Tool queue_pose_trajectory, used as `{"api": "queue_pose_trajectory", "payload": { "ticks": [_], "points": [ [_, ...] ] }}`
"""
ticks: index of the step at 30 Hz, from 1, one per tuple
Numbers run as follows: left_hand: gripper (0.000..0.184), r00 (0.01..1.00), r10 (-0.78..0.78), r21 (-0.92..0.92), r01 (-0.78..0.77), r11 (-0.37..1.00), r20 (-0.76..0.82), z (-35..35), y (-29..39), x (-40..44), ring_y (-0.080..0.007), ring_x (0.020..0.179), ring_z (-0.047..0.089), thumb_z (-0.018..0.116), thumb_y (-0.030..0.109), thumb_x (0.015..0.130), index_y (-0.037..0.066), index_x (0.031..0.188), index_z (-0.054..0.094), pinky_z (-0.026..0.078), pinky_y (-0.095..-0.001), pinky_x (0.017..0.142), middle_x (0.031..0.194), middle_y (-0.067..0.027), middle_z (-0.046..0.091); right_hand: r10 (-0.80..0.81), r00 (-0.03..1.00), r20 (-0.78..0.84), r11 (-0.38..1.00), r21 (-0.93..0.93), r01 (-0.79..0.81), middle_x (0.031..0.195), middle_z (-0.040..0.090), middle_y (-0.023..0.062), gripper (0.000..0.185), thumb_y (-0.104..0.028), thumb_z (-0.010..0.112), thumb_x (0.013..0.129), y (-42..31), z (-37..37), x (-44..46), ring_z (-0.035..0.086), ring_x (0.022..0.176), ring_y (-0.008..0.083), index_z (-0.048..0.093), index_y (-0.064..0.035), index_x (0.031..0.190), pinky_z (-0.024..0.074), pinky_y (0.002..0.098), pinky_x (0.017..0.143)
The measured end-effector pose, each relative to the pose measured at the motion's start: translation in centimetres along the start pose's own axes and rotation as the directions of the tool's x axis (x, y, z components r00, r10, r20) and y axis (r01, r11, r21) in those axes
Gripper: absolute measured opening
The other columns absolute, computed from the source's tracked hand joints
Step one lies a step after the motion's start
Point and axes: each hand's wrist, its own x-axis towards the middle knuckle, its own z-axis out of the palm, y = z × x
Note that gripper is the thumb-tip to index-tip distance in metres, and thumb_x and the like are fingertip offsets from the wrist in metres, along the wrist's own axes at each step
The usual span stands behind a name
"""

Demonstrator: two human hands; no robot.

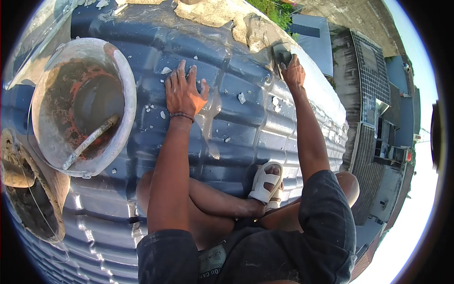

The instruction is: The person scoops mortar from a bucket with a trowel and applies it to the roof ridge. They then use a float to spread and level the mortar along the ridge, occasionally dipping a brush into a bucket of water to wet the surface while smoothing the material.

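My left hand [185, 96] lies on the dark blue corrugated roof sheet [236, 117] with its fingers spread, holding nothing. A beaded bracelet circles that wrist. Further right, my right hand [294, 75] is closed on a trowel [282, 53] with a dark flat blade; its handle is mostly hidden by my fingers. The blade is at the edge of rough, pale mortar [257, 32] along the top of the sheet. Left of my left hand stands a big round bucket [127, 90] with grey wet mortar inside and a mortar-crusted stick [90, 142] leaning in it.
A second dirty container [61, 189] with dark grey mix sits at the lower left. Crumbs of dried mortar [241, 98] are scattered over the roof. My sandalled feet [266, 182] are crossed below my hands. Beyond the roof's right edge, neighbouring buildings [373, 113] lie lower down.
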Motion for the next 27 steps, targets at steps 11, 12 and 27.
{"api": "queue_pose_trajectory", "payload": {
  "ticks": [11,12,27],
  "points": [
    [0.043,1.000,0.007,-0.013,-0.007,1.000,0.009,-0.2,-0.3,0.0,-0.0329,0.121,0.053,0.062,0.031,0.085,0.011,0.123,0.062,0.041,-0.0475,0.104,0.138,-0.0123,0.051,0.096,0.969,-0.227,0.992,0.103,-0.074,0.101,0.067,0.0277,0.059,-0.038,0.076,0.082,-3.0,-3.6,7.2,0.066,0.089,0.0478,0.044,-0.0012,0.115,0.0527,0.0527,0.079],
    [0.043,1.000,0.010,-0.008,-0.010,1.000,0.005,-0.2,-0.3,0.0,-0.0329,0.121,0.053,0.062,0.032,0.085,0.011,0.123,0.062,0.041,-0.0475,0.104,0.138,-0.0123,0.051,0.138,0.964,-0.229,0.976,0.196,-0.093,0.100,0.068,0.0282,0.061,-0.040,0.077,0.081,-3.9,-5.5,7.9,0.066,0.090,0.0478,0.044,-0.0001,0.114,0.0525,0.0524,0.080],
    [0.043,1.000,0.006,0.009,-0.006,1.000,0.011,0.0,-0.1,0.1,-0.0321,0.122,0.053,0.062,0.032,0.086,0.012,0.123,0.063,0.042,-0.0462,0.102,0.140,-0.0109,0.051,0.126,0.989,0.071,0.984,0.116,-0.134,0.106,0.068,0.0275,0.062,-0.035,0.074,0.083,-0.1,0.8,1.6,0.066,0.098,0.0452,0.044,-0.0017,0.125,0.0529,0.0503,0.084]
  ]
}}
